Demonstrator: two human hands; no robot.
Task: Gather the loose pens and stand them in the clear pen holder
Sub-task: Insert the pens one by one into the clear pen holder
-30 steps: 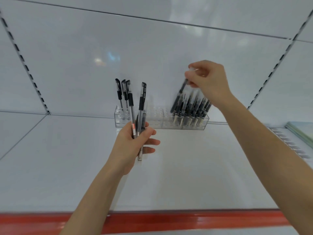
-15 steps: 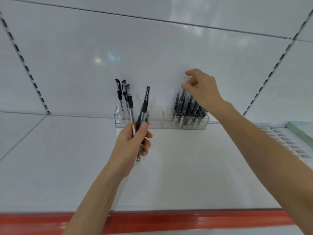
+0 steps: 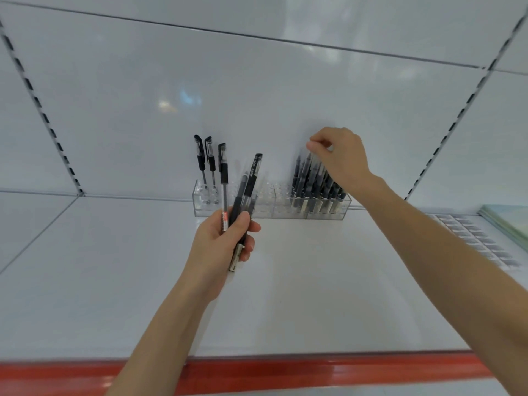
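Holding pens at the clear holder

Gripping a small bunch of loose pens, the left hand is curled closed around their barrels, caps pointing up, just in front of the clear pen holder. The holder stands at the back of the white shelf, against the rear panel. Two or three black pens stand upright at its left end; a dense cluster of pens fills its right end. The right hand hovers over that cluster, thumb and forefinger pinched narrowly at the pen tops; whether they actually grip one I cannot tell.
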